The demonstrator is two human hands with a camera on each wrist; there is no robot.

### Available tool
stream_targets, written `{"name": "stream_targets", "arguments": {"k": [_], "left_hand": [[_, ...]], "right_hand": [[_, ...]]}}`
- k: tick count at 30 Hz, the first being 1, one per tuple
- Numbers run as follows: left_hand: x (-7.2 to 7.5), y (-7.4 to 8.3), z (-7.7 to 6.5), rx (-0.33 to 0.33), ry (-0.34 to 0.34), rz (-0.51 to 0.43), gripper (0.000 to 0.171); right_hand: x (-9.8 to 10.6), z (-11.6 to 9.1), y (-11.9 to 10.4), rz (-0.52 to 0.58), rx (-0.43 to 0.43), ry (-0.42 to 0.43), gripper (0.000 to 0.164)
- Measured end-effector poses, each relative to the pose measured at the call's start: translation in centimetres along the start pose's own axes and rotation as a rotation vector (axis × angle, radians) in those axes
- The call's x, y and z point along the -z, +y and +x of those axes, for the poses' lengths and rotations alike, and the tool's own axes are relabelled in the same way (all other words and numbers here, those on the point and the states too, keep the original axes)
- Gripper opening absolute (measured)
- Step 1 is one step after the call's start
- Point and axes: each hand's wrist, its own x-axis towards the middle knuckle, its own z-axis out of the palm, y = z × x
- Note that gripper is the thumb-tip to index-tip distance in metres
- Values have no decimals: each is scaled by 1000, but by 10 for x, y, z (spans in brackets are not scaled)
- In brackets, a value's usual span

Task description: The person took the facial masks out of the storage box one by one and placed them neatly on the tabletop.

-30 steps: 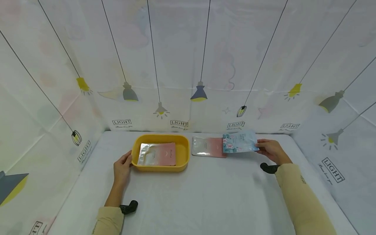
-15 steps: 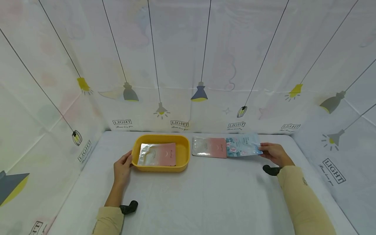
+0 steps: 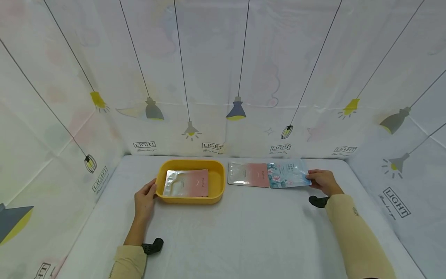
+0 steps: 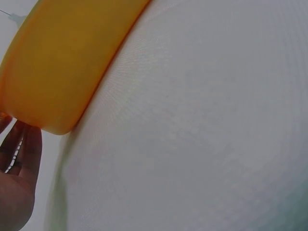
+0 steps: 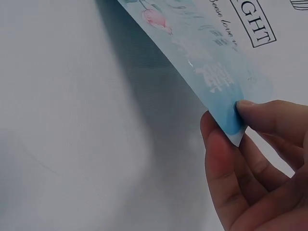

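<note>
A pale blue floral sheet mask packet (image 3: pixel 289 174) lies at the back right, its right end pinched by my right hand (image 3: pixel 324 182). In the right wrist view, thumb and fingers meet on the packet's corner (image 5: pixel 211 91), and that edge is lifted, casting a shadow on the cloth. Left of it, edge to edge, lies a pink and silver packet (image 3: pixel 248 174). A similar pink packet (image 3: pixel 188 183) is inside the yellow tray (image 3: pixel 189 200). My left hand (image 3: pixel 144 199) rests its fingers on the tray's left end; the left wrist view shows those fingers (image 4: pixel 32 149) fairly straight against the outer wall.
The white cloth-covered table (image 3: pixel 237 236) ends just behind the tray and packets at a white backdrop (image 3: pixel 209 58) printed with lamps. Side curtains flank the table. Each wrist wears a black camera mount (image 3: pixel 153 246).
The right hand has moved the blue packet right and lowered it, so it no longer overlaps the pink packet but sits beside it. The left hand and tray have not moved.
</note>
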Motion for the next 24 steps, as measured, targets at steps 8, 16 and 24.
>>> {"name": "stream_targets", "arguments": {"k": [8,16,24], "left_hand": [[0,-2,2,-1,6,-3,42],[0,-2,3,12,10,5,45],[0,-2,3,6,15,-8,43]], "right_hand": [[-7,8,6,-78,-56,97,47],[-10,13,14,-107,-84,114,47],[-11,6,12,-199,-60,92,48]]}}
